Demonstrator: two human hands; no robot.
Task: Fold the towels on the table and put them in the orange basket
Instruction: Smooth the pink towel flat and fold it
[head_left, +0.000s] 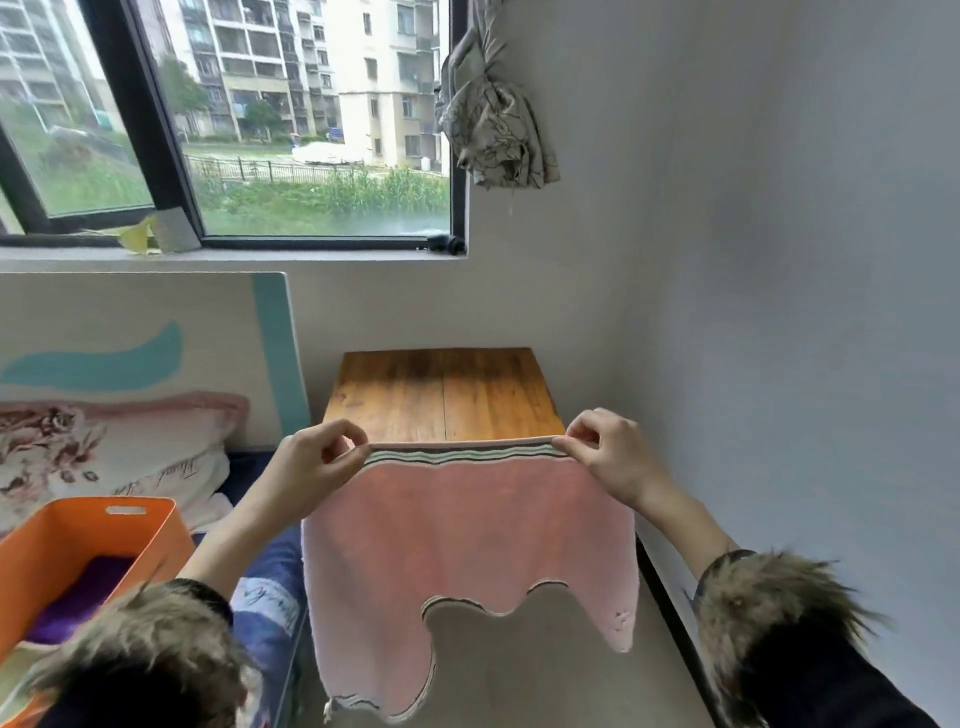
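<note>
Both hands, left hand (317, 462) and right hand (605, 449), pinch the pink towel's (467, 530) top corners.

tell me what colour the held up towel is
Pink towel, with wavy green and dark stripes along its edge; head view.

No readable text, labels, brands or numbers. Dark cursive script runs across the floral pillow (104, 462) and the blue bedding (265, 597), but both are too blurred to read.
</note>
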